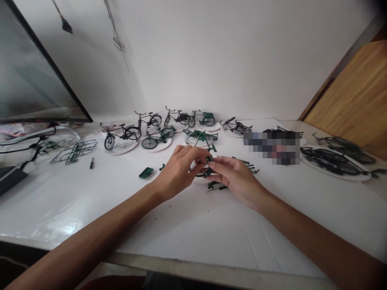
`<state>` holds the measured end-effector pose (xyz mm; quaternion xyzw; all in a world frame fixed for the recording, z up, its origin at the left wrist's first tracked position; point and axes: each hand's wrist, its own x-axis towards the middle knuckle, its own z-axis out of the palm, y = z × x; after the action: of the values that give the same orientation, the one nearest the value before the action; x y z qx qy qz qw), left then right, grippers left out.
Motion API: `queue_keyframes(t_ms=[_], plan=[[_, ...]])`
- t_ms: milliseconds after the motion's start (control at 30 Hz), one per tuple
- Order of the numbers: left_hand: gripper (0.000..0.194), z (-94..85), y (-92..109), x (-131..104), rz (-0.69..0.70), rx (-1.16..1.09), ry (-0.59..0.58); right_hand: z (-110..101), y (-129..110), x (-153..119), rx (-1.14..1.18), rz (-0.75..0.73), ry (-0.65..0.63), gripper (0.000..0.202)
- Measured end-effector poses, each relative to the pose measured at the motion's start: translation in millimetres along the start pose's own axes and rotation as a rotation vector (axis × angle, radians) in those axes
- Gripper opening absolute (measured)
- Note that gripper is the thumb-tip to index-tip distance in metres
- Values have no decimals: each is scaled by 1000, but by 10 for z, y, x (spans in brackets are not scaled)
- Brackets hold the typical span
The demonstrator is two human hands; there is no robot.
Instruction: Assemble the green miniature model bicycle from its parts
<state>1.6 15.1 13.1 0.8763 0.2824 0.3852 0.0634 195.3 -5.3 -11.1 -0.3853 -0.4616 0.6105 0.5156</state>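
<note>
Over the middle of the white table, my left hand point(181, 171) and my right hand point(237, 179) meet around a small spoked bicycle wheel point(200, 171). The left fingers curl over it from above and pinch its left side. My right thumb and fingers pinch the other side, where a green part shows; my fingertips partly hide the join. Just beyond lies a green miniature bicycle point(202, 139). Below the right hand rests a thin tool with a dark handle and metal shaft point(217, 189), beside small green parts. A green tray-shaped piece point(146, 173) lies left of my left hand.
Miniature bicycles point(122, 133) on white plates line the wall. Green wire-like frames point(74, 151) and a short black object point(92, 163) lie left, below a large screen point(36, 68). Black bicycle parts point(332, 161) fill a plate at right, near a wooden panel point(353, 100).
</note>
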Motion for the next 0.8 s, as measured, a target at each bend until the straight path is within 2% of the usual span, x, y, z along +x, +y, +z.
queue_keyframes(t_ms=[133,367,633,733,800], plan=[[21,-12,-46,3,36,25,18,-20,-31,10,30,-13,9,18],[16,-22,-112,-3,-31,-35,11,-35,-53,18,25,-12,14,17],[16,-21,-98,-1,-112,-148,37,-45,-54,14,12,-6,43,18],[21,-29,-116,13,-200,-217,81,-39,-60,15,9,-16,59,19],[23,-13,-142,15,-343,-374,97,-35,-63,17,12,-22,61,20]])
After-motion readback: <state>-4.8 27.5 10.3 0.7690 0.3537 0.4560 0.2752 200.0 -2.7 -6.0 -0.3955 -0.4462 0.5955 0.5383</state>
